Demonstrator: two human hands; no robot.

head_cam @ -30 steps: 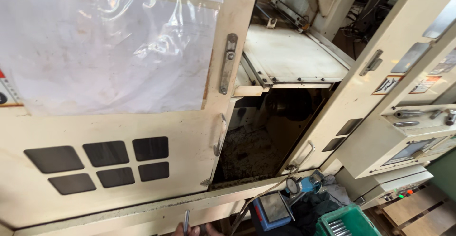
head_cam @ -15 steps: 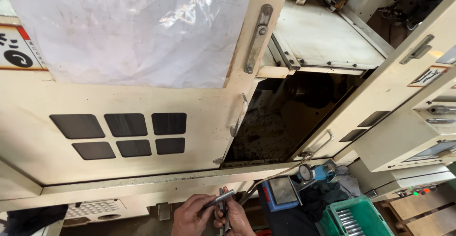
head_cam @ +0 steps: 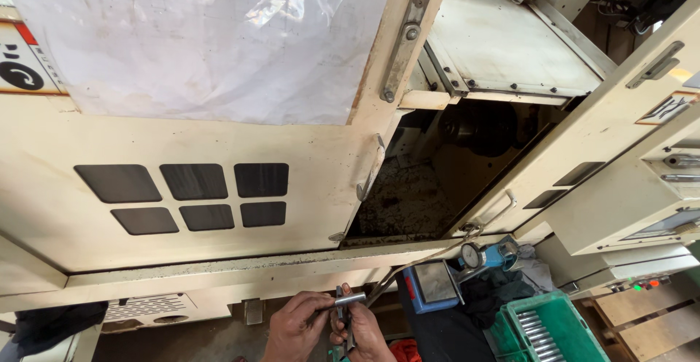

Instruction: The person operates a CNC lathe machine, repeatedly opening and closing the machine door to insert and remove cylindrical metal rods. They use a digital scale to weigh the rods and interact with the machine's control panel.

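While the head camera looks down the cream front of a big machine [head_cam: 219, 252], both hands meet low in the frame, right at its bottom edge. The left hand [head_cam: 294, 327] pinches a short silver metal cylinder [head_cam: 349, 299] between thumb and fingertips, holding it level just under the machine's lower ledge. The right hand [head_cam: 362, 331] sits just beside it, fingers curled around a slim metal gauge [head_cam: 343, 318] that stands upright against the cylinder; its exact kind is too small to tell. Both grasps look firm, nothing loose.

Above the hands, the sliding door [head_cam: 189, 150] carries six dark square windows [head_cam: 191, 196] and a clear plastic sheet [head_cam: 197, 41] taped over its upper part. To the right, the dark work chamber [head_cam: 452, 172] stands open. Down right, a blue dial gauge [head_cam: 474, 255] rests near a blue box with a grey face [head_cam: 432, 283], and a green crate [head_cam: 543, 325] holds rows of silver metal rods [head_cam: 536, 335]. A thin hose [head_cam: 415, 267] runs from the hands toward the door handle.
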